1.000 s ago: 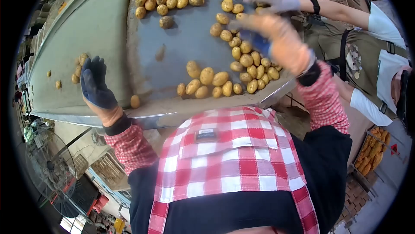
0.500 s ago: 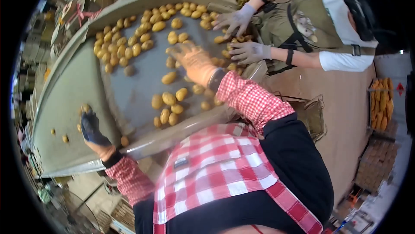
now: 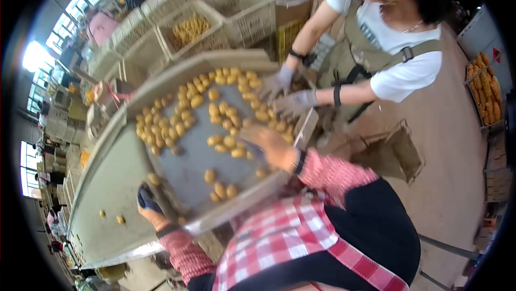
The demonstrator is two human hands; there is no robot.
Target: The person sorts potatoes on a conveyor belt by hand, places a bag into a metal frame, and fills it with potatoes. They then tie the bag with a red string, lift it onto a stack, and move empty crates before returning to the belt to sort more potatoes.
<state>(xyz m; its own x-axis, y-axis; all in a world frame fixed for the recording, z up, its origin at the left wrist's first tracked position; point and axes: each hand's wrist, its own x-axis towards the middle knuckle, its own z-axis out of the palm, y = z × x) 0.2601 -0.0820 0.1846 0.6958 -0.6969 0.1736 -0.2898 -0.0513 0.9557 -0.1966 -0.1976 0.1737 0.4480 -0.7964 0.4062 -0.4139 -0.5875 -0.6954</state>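
Observation:
My left hand (image 3: 149,203), in a dark-palmed glove, is at the near end of the raised divider. A potato (image 3: 154,178) lies just beyond it; the fingers are foreshortened and blurred, so their grip is unclear. Over the right part of the grey sorting table (image 3: 185,168), my right hand (image 3: 271,146), in an orange glove, has its fingers stretched out beside a group of potatoes (image 3: 229,141), blurred by motion. Nothing shows gripped in it. More potatoes (image 3: 161,130) form a curved band along the far side.
Across the table, a co-worker's two gloved hands (image 3: 294,103) touch potatoes at the right edge. Pale crates (image 3: 244,19) stand behind, one with small potatoes (image 3: 191,29). A few potatoes (image 3: 120,219) lie on the green belt (image 3: 105,194). An open bag (image 3: 389,154) stands right.
The view has tilted up, showing more crates and windows. Potatoes near my right hand have moved toward the far side and right edge, leaving fewer near the front edge.

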